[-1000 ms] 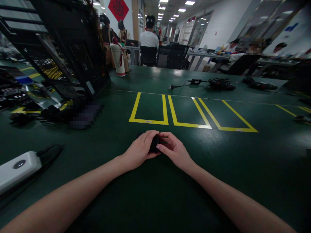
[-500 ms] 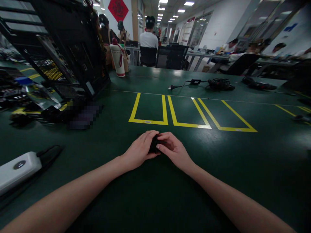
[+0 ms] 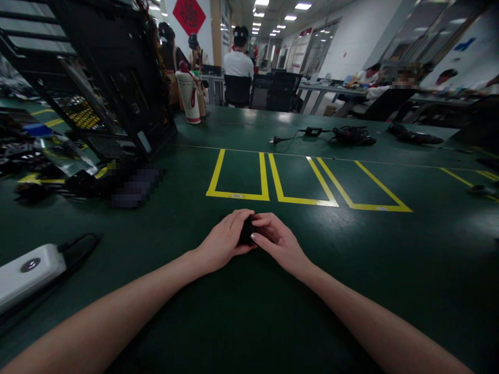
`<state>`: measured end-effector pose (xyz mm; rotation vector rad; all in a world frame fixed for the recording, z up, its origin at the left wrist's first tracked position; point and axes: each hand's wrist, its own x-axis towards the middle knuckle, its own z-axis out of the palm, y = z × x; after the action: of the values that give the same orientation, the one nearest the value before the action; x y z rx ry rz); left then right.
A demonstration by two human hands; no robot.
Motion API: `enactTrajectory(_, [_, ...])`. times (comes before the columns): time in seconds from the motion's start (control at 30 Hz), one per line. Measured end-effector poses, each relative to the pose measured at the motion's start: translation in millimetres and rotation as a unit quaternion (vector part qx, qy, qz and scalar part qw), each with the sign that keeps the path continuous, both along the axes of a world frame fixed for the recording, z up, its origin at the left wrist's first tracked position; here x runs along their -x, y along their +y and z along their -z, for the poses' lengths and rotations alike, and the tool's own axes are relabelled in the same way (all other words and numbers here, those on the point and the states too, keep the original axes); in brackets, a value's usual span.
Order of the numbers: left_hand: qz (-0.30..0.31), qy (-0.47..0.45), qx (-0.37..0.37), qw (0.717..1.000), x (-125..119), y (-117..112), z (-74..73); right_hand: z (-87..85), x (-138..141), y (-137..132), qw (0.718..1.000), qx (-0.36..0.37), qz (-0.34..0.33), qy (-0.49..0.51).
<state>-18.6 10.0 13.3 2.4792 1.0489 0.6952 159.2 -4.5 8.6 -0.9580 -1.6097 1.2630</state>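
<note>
Black piece (image 3: 246, 232) sits between the two hands, on the near side of the bench (image 3: 241, 327), just short of the yellow frame (image 3: 237, 196) nearest the left edge of the three in the middle. Most of it is covered, so what it is, and whether it rests on the bench top, I cannot tell.

Handled well, it wants the left hand as a firm cradle and the right working by fingertips only, lightly, so the piece does not twist or slip out; wrists low and the right thumb clear of the left fingers would help.

The left hand (image 3: 224, 239) is curled round the piece, fingers over the top and far side, thumb along the near side. The right hand (image 3: 283, 244) is half closed, palm hollow, thumb tip and fingertips gripping the right end; how hard it presses does not show.

Toward the far edge lie an adapter (image 3: 313, 131) and a coiled cable (image 3: 354, 136); toward the left edge, a white block (image 3: 31, 275).
</note>
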Motion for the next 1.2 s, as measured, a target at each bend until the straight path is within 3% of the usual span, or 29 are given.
enactTrajectory(0.3, [-0.003, 0.003, -0.004, 1.0, 0.2, -0.1, 0.7, -3.7, -0.4, 0.3, 0.999, 0.031, 0.01, -0.035])
enactTrajectory(0.57, [0.003, 0.0, 0.002, 1.0, 0.8, -0.1, -0.3, -0.3, -0.5, 0.3, 1.0, 0.009, -0.01, -0.002])
enactTrajectory(0.73, [0.001, 0.0, 0.001, 1.0, 0.4, -0.1, 0.0, 2.2, 0.2, 0.5, 1.0, -0.007, 0.015, -0.005])
enactTrajectory(0.93, [-0.001, 0.001, 0.001, 1.0, 0.5, -0.1, 0.7, -3.0, -0.3, 1.5, 0.999, 0.037, 0.016, -0.03])
enactTrajectory(1.2, [-0.003, 0.006, 0.003, 1.0, 0.9, -0.4, -0.1, -3.9, -1.6, 1.2, 0.999, 0.029, -0.019, 0.006])
